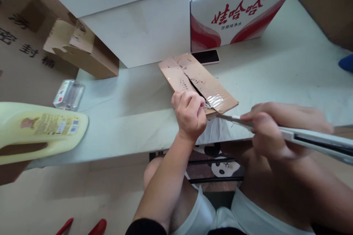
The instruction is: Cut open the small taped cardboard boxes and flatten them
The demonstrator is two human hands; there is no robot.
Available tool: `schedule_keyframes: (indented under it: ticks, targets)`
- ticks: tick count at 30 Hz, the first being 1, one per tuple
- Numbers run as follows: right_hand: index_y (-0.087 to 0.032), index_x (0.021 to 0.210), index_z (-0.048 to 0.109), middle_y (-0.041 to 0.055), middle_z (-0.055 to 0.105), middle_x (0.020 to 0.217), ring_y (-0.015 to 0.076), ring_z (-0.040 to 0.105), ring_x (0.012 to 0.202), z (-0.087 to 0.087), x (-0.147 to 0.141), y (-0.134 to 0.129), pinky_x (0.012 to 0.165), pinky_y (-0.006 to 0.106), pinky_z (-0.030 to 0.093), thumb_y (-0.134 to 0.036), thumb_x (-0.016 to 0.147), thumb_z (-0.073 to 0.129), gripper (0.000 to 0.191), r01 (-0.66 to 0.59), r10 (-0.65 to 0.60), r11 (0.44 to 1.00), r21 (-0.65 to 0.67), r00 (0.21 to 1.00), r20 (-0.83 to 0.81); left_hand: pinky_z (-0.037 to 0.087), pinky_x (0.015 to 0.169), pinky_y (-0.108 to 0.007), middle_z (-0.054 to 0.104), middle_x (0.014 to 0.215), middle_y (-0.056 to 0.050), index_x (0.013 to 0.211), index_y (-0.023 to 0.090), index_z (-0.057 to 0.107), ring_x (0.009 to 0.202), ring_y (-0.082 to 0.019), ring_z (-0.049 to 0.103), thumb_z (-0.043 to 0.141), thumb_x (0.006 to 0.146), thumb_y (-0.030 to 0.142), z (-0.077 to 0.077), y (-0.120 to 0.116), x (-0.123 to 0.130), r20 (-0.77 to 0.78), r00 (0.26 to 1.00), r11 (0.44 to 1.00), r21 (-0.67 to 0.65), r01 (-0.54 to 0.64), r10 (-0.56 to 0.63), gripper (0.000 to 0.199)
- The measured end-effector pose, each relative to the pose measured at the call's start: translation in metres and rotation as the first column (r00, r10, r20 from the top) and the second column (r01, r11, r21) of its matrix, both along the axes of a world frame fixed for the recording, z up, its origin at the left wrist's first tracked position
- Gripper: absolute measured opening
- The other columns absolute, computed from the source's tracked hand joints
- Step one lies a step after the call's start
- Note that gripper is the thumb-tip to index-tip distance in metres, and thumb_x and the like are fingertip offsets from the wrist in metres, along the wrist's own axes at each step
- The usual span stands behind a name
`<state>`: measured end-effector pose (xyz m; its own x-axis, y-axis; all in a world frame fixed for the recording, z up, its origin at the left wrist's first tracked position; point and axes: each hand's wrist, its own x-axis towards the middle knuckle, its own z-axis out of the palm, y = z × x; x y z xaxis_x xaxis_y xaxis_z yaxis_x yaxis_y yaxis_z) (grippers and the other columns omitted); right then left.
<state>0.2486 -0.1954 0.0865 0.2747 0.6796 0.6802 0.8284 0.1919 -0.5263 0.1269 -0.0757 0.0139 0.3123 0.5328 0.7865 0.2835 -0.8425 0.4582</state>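
A brown cardboard box [217,88] lies at the table's front edge, with a dark slit along its top and shiny clear tape near its front end. My left hand [190,112] is closed on the front left edge of the box. In my right hand [275,128] is a long white utility knife [317,138], its blade pointing left. The blade's tip meets the front end of the box, close to my left fingers. Motion blurs my right hand somewhat.
White cartons [140,25] and a red-and-white carton [234,18] stand behind. A phone [206,57] lies beside the box. To the left are a yellow jug [55,125], a clear packet [74,95] and an open cardboard box [96,58].
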Motion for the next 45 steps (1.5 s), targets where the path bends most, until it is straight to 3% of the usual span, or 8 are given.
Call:
schedule_keyframes:
  ticks: [3, 11, 16, 20, 30, 36, 41, 45]
  targets:
    - [-0.022, 0.068, 0.062, -0.0038, 0.056, 0.050, 0.0087, 0.047, 0.041, -0.006, -0.001, 0.003, 0.041, 0.026, 0.034, -0.018, 0.090, 0.054, 0.024, 0.067, -0.067, 0.994, 0.086, 0.998, 0.003, 0.039, 0.087, -0.041, 0.060, 0.076, -0.001, 0.077, 0.023, 0.046, 0.076, -0.018, 0.055, 0.048, 0.081, 0.007, -0.001, 0.002, -0.001, 0.054, 0.998, 0.999, 0.004, 0.039, -0.039, 0.016]
    - [-0.021, 0.069, 0.054, -0.0050, 0.051, 0.052, 0.0068, 0.042, 0.043, -0.020, -0.003, 0.019, 0.043, 0.023, 0.032, -0.014, 0.090, 0.055, 0.022, -0.034, 0.034, 0.999, 0.004, 0.994, 0.100, 0.043, 0.090, -0.040, 0.057, 0.077, 0.002, 0.082, 0.023, 0.046, 0.076, -0.015, 0.056, 0.052, 0.083, 0.009, -0.004, 0.006, -0.006, 0.145, 0.982, 0.993, 0.005, 0.120, -0.120, 0.016]
    - [-0.022, 0.063, 0.035, -0.0067, 0.032, 0.051, 0.0067, 0.027, 0.042, -0.016, -0.001, 0.017, 0.041, 0.025, 0.026, -0.011, 0.088, 0.057, 0.035, -0.054, 0.050, 0.998, 0.021, 0.987, 0.150, 0.044, 0.090, -0.041, 0.055, 0.073, 0.002, 0.079, 0.023, 0.046, 0.073, -0.015, 0.055, 0.049, 0.082, 0.009, -0.004, 0.006, -0.005, 0.133, 0.987, 0.996, 0.019, 0.092, -0.094, 0.014]
    - [-0.023, 0.065, 0.035, -0.0055, 0.034, 0.054, 0.0085, 0.029, 0.046, -0.010, -0.003, 0.012, 0.044, 0.027, 0.027, -0.009, 0.088, 0.058, 0.035, -0.038, 0.051, 0.997, -0.073, 0.981, 0.187, 0.043, 0.089, -0.041, 0.056, 0.072, 0.001, 0.076, 0.023, 0.046, 0.072, -0.016, 0.054, 0.046, 0.083, 0.009, -0.005, 0.004, -0.006, 0.105, 0.993, 0.998, 0.023, 0.060, -0.063, 0.015]
    - [-0.021, 0.070, 0.059, -0.0047, 0.054, 0.052, 0.0073, 0.041, 0.041, -0.017, 0.006, 0.022, 0.042, 0.025, 0.032, -0.023, 0.093, 0.059, 0.023, -0.012, 0.016, 0.997, -0.072, 0.999, 0.051, 0.044, 0.082, -0.041, 0.061, 0.077, -0.002, 0.079, 0.024, 0.068, 0.082, -0.019, 0.055, 0.054, 0.087, 0.013, -0.006, 0.010, -0.010, 0.089, 0.985, 0.988, 0.050, 0.143, -0.147, 0.019]
    - [-0.022, 0.056, 0.043, -0.0039, 0.042, 0.046, 0.0088, 0.034, 0.043, -0.005, 0.017, 0.046, 0.045, 0.028, 0.028, -0.030, 0.094, 0.055, 0.040, -0.124, 0.123, 0.982, -0.139, 0.992, -0.016, 0.043, 0.081, -0.043, 0.062, 0.074, -0.004, 0.072, 0.024, 0.067, 0.079, -0.021, 0.056, 0.050, 0.084, 0.016, -0.004, 0.010, -0.011, 0.044, 0.993, 0.994, 0.027, 0.111, -0.112, 0.023]
    - [-0.022, 0.066, 0.045, -0.0030, 0.048, 0.056, 0.0110, 0.039, 0.051, -0.010, 0.015, 0.070, 0.051, 0.028, 0.033, -0.041, 0.094, 0.055, 0.035, -0.289, 0.262, 0.944, -0.161, 0.950, -0.169, 0.042, 0.089, -0.045, 0.064, 0.076, -0.003, 0.070, 0.024, 0.067, 0.080, -0.020, 0.058, 0.050, 0.083, 0.017, -0.007, 0.007, -0.011, 0.067, 0.994, 0.996, -0.006, 0.091, -0.090, 0.022]
    - [-0.023, 0.060, 0.035, -0.0046, 0.036, 0.052, 0.0104, 0.032, 0.049, -0.012, 0.017, 0.073, 0.049, 0.028, 0.029, -0.037, 0.095, 0.052, 0.041, -0.289, 0.262, 0.945, -0.154, 0.950, -0.171, 0.043, 0.089, -0.046, 0.062, 0.075, -0.003, 0.070, 0.023, 0.066, 0.081, -0.021, 0.057, 0.050, 0.081, 0.016, -0.010, 0.007, -0.010, 0.109, 0.991, 0.997, -0.007, 0.078, -0.077, 0.021]
